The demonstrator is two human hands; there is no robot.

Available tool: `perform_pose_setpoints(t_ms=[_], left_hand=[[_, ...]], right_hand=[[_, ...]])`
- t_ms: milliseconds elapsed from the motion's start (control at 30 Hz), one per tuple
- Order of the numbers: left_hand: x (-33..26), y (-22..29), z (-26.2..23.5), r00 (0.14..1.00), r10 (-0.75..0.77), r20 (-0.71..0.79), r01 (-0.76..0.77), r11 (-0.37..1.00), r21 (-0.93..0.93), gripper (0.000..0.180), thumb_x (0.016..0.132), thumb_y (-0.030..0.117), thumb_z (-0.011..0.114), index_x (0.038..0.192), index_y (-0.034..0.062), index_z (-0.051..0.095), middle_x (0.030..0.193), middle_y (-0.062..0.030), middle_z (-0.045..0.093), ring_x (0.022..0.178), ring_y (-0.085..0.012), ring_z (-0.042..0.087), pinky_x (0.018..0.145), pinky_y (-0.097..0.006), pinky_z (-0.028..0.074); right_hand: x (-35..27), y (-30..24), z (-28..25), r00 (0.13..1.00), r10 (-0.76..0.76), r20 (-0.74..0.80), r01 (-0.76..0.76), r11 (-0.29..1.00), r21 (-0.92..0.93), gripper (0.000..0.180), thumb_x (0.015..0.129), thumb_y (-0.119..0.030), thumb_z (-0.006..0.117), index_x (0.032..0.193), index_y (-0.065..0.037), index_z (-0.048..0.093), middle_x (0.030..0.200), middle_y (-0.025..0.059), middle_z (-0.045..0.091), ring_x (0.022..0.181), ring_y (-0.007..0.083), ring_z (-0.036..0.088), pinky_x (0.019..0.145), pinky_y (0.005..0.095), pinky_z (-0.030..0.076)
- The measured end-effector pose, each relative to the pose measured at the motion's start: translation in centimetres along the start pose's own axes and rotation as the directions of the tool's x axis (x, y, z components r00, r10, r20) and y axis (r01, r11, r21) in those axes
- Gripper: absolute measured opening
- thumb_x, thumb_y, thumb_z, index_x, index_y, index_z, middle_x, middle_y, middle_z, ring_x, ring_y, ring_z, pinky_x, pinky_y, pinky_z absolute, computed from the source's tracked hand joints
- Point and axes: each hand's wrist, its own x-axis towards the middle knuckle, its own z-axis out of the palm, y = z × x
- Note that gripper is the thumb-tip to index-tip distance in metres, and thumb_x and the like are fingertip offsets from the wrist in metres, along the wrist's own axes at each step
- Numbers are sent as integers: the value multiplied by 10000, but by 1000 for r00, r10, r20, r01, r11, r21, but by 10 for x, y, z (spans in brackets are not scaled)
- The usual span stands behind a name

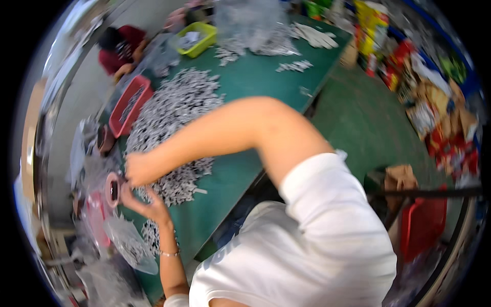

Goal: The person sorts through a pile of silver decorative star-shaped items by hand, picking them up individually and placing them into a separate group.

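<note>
My left hand, with a bracelet on its wrist, reaches to a pink cup-like container with a dark inside. Its fingers lie against the container's side and seem to grip it. Just above, my right hand is curled and smeared by motion, close to the left fingers; whatever it may hold is hidden. Beside both hands spreads a big heap of small grey pieces on the green table. A smaller pile of grey pieces lies by my left wrist.
A red basket holding grey pieces and a yellow-green basket stand along the far side. Clear plastic bags crowd the left edge. White gloves lie at the far end. Across the table sits another person.
</note>
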Motion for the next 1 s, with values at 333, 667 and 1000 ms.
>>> perform_pose_setpoints(t_ms=[333, 667, 1000], left_hand=[[-19, -8, -82, 615, -724, -312, 678, 688, -261, 567, 847, 77, 553, 1326, -12, 263, 1299, -183, 358, 1183, -280, 381, 995, -385, 327], [-62, 63, -116, 588, -769, -251, 606, 624, -493, 612, 832, 38, 540, 1345, -13, 209, 1351, -175, 279, 1233, -279, 310, 1012, -381, 299], [-84, 104, -122, 659, -726, -196, 571, 653, -497, 661, 817, 0, 527, 1364, -14, 155, 1403, -167, 201, 1282, -279, 240, 1029, -377, 271]], right_hand=[[92, -75, -116, 977, -183, 110, 188, 981, -38, 226, 717, -292, 636, 875, -130, 634, 814, 73, 631, 772, 208, 622, 604, 372, 502], [103, -154, -149, 990, -131, 58, 106, 941, 321, 240, 725, -265, 619, 894, -95, 617, 835, 97, 618, 797, 220, 613, 634, 367, 493], [126, -206, -158, 971, -221, 87, 150, 856, 495, 253, 733, -239, 602, 912, -61, 599, 857, 122, 604, 821, 232, 605, 664, 363, 484]])
